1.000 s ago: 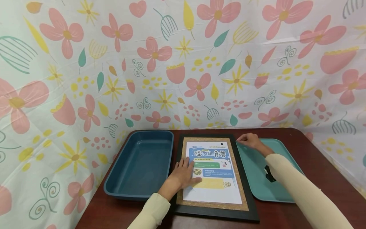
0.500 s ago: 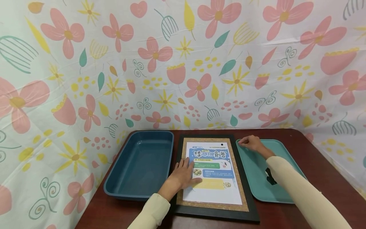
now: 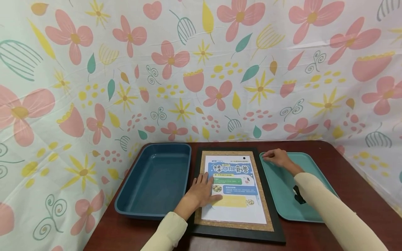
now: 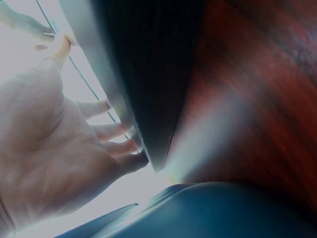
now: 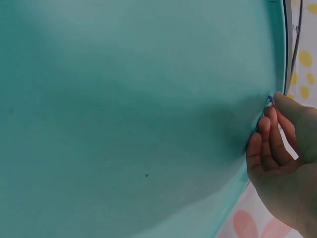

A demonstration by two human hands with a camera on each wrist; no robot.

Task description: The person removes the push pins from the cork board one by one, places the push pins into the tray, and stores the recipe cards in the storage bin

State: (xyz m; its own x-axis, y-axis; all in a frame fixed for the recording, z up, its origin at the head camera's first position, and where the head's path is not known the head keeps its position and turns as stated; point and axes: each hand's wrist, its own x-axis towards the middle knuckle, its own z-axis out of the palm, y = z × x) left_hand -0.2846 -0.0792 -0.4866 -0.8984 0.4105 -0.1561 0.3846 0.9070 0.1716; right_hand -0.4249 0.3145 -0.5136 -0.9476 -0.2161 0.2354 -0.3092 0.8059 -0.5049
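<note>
At lower centre of the head view, a printed poster (image 3: 237, 190) is found lying on a black-framed corkboard (image 3: 238, 235); a round black dot (image 3: 244, 158) is noted near the poster's upper right corner, and whether it is a pin or print cannot be determined. The left hand (image 3: 199, 192) is laid over the left edge of the poster, with the fingers extended and spread; nothing is gripped by it.

The right hand (image 3: 279, 159) is positioned over the upper left corner of a teal tray (image 3: 284, 190), right of centre. Its thumb and forefinger are brought together at the tips, and a small purple item (image 5: 271, 100) is pinched between them, as recorded at the right of the right wrist view; the other fingers are curled. The item is mostly covered by the fingertips and cannot be identified.

A dark blue basin (image 3: 157, 181) is placed to the left of the corkboard, on the same reddish-brown table (image 3: 350, 181). The background is filled by a floral cloth (image 3: 194, 111).
</note>
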